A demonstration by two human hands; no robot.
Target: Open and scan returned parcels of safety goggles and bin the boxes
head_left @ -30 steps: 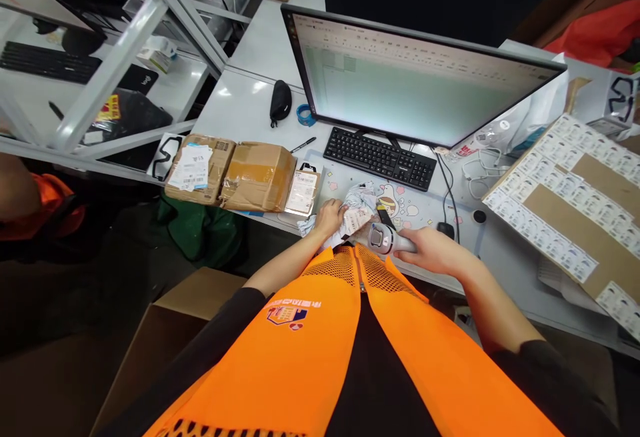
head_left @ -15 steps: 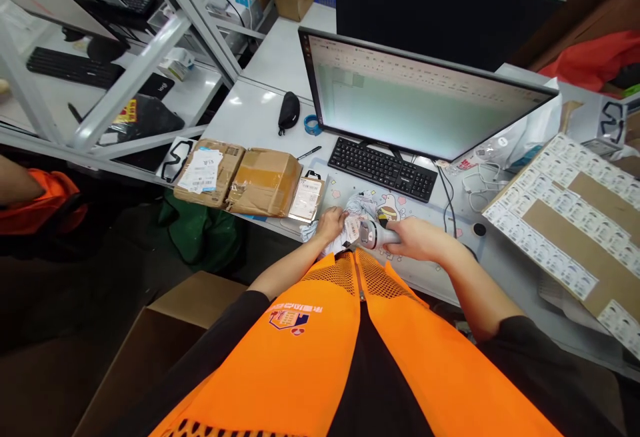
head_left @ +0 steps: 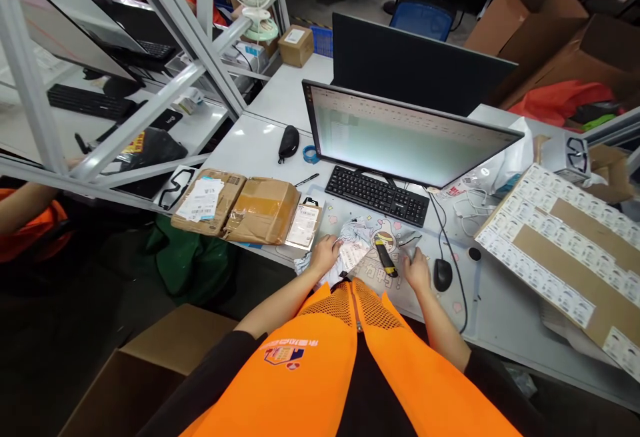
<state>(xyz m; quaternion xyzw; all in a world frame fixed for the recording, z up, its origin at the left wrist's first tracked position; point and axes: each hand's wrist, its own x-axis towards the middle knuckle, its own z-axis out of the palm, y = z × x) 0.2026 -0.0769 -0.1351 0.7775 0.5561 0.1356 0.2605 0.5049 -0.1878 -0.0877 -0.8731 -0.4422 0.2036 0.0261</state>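
Note:
My left hand is closed on a crumpled, light blue-and-white cloth item at the desk's front edge. A white printed label lies on the cloth beside my fingers. My right hand is curled around a grey barcode scanner, which is blurred and partly hidden by the fingers. Between my hands a yellow-and-black box cutter lies on the patterned desk mat. Just right of my right hand sits a black mouse.
A keyboard and monitor stand behind my hands. Taped cardboard parcels line the left desk edge. A label-covered cardboard sheet lies right. An open carton is below left. Another person's arm shows far left.
My right hand has moved right, carrying the scanner away from the label. The box cutter and mouse now show fully. My left hand stays on the cloth; the camera view has tilted up.

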